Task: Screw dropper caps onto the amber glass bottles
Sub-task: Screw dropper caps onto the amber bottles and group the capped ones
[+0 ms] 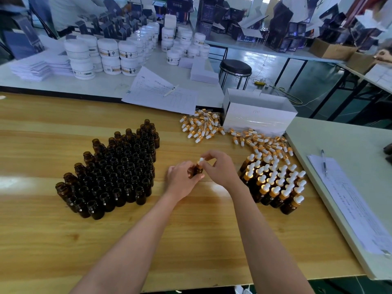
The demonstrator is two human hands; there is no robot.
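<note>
Watching from beside the bench [63,240], and the layout kinda explains itself. All the open amber bottles [118,172] stand packed in a block on the person's left. The finished capped bottles [273,185] are lined up on the right, and the loose dropper caps [212,126] are spilled in front of a white box [256,115] at the back. So the work flows left to right, I'd guess.

In the gap between the two groups there's one bottle [199,170], upright, either on the wood or just above it, can't tell. The left hand [182,177] has its fingers [192,166] curled round the glass, presumably to stop it spinning. The right hand [220,166] pinches the cap [201,160] from above with its fingertips [209,161], which is the grip you'd want for twisting. Whether the thread is fully seated, no idea from here.
</note>
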